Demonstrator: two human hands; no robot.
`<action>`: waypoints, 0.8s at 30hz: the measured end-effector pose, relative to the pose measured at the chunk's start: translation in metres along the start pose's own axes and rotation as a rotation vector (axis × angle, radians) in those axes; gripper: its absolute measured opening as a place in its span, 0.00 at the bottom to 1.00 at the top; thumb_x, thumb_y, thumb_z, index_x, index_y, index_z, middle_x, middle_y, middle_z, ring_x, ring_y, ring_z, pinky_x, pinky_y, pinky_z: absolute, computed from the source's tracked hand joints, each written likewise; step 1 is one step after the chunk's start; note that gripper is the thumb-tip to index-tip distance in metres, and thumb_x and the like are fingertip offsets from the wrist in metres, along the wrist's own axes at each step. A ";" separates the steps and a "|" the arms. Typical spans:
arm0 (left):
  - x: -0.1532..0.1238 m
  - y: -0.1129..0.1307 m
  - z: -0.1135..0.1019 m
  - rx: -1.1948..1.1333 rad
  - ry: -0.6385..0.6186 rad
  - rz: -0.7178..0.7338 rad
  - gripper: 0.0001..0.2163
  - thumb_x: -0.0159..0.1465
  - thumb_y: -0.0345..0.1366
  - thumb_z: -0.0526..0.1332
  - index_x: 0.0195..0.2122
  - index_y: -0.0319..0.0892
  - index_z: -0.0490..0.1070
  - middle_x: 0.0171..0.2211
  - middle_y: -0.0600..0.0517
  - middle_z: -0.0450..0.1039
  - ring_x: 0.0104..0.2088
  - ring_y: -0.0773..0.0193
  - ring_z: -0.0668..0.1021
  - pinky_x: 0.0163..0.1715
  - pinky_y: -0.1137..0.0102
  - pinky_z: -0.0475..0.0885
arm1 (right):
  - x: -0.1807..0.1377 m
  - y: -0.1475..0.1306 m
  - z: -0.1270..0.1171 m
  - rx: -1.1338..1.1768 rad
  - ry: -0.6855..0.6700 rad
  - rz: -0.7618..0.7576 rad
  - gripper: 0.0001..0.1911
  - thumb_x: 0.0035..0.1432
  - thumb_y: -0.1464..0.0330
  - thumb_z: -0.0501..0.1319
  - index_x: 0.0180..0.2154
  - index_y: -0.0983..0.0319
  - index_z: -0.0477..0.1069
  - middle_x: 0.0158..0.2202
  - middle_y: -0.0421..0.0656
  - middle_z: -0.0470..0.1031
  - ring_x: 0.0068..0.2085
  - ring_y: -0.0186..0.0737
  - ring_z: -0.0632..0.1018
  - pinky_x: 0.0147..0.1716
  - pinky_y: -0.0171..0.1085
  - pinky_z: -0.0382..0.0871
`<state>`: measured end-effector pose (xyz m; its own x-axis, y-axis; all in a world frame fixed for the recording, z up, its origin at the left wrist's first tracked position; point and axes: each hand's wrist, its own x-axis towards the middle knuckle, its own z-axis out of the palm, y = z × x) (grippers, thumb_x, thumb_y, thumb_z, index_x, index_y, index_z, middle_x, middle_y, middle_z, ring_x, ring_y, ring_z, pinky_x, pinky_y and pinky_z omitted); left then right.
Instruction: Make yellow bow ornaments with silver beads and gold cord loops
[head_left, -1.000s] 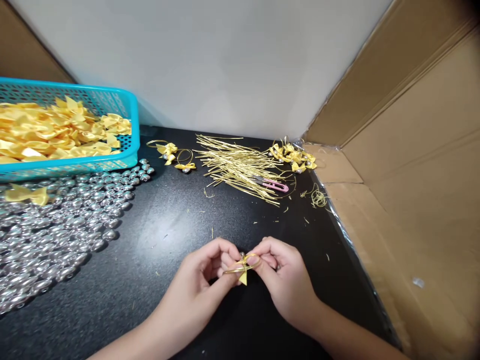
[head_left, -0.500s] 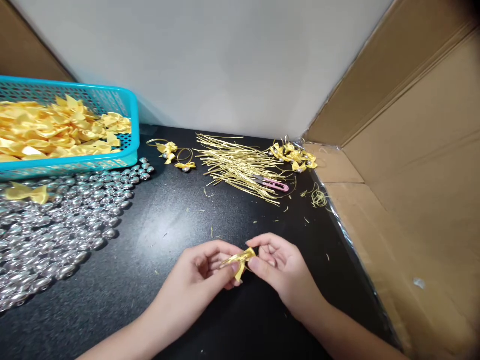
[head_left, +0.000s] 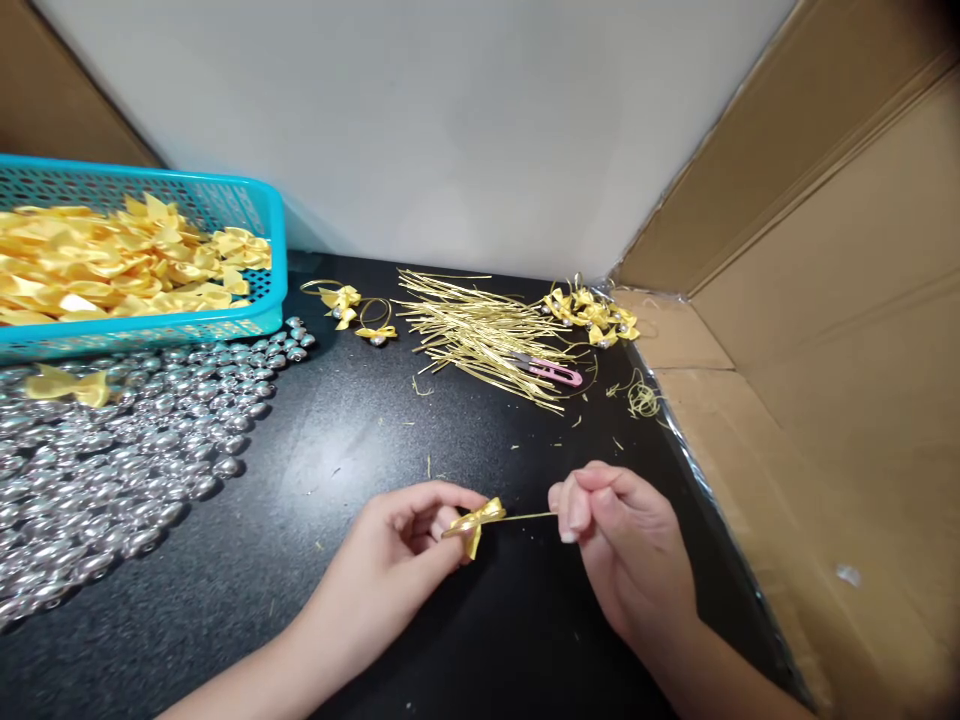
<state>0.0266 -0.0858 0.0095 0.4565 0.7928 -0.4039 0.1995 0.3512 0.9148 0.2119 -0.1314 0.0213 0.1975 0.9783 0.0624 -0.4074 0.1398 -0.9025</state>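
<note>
Pinched between the thumb and fingers of my left hand (head_left: 409, 540) is a yellow ribbon bow (head_left: 476, 525), held just above the black table (head_left: 480, 650). A thin gold cord (head_left: 529, 517) runs from the bow to my right hand (head_left: 626, 540), stretched straight. My right fingers are closed on the cord's other end, which they hide. Whether a silver bead sits on this bow, I cannot tell.
A blue basket (head_left: 281, 260) of yellow bows stands at the left, behind many silver beads (head_left: 165, 440). Gold ties (head_left: 480, 330) lie at the back with pink thread snips (head_left: 551, 371). Finished-looking beaded bows (head_left: 600, 315) sit beside the cardboard wall (head_left: 840, 230).
My right hand has moved right, away from the bow, drawing the cord out straight between the hands. My left hand stays in place with the bow.
</note>
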 end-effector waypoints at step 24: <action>-0.001 0.005 0.002 -0.077 0.009 0.096 0.06 0.60 0.38 0.64 0.35 0.41 0.73 0.31 0.51 0.74 0.31 0.65 0.73 0.26 0.75 0.70 | -0.005 0.008 0.006 -0.597 -0.164 -0.113 0.06 0.44 0.73 0.73 0.25 0.56 0.81 0.37 0.43 0.75 0.40 0.41 0.75 0.42 0.43 0.68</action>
<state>0.0289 -0.0856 0.0146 0.4621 0.8291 -0.3148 0.0884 0.3102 0.9466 0.2024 -0.1345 0.0166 0.0520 0.9798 0.1933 0.1859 0.1807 -0.9658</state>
